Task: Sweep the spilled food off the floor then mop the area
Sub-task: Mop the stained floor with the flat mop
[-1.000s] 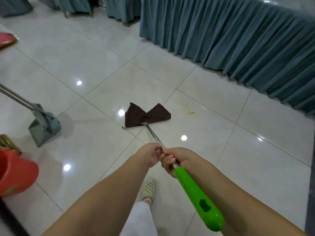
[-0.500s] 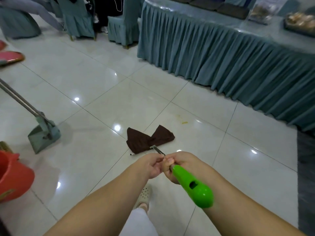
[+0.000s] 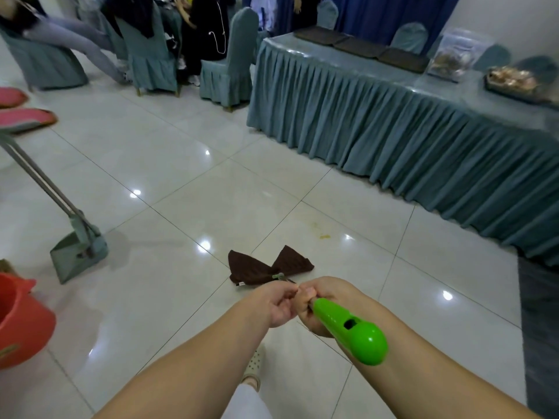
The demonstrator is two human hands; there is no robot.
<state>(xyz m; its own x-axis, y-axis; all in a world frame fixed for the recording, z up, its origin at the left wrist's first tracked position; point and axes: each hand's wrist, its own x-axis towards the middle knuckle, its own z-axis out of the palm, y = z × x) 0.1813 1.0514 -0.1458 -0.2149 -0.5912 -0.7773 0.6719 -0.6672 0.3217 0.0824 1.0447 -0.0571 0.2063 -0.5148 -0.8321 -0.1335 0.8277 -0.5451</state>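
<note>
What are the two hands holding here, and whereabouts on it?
Both hold the mop near the top of its pole: the right hand at the base of the green handle, the left hand just ahead on the metal shaft.

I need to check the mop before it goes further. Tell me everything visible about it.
The mop has a dark brown cloth head, folded into two pointed flaps, lying flat on the pale tiled floor. A thin metal shaft runs back from a small clamp at the cloth to a glossy green plastic grip with a hanging hole. The left hand and right hand hold the shaft side by side just ahead of the grip.
</note>
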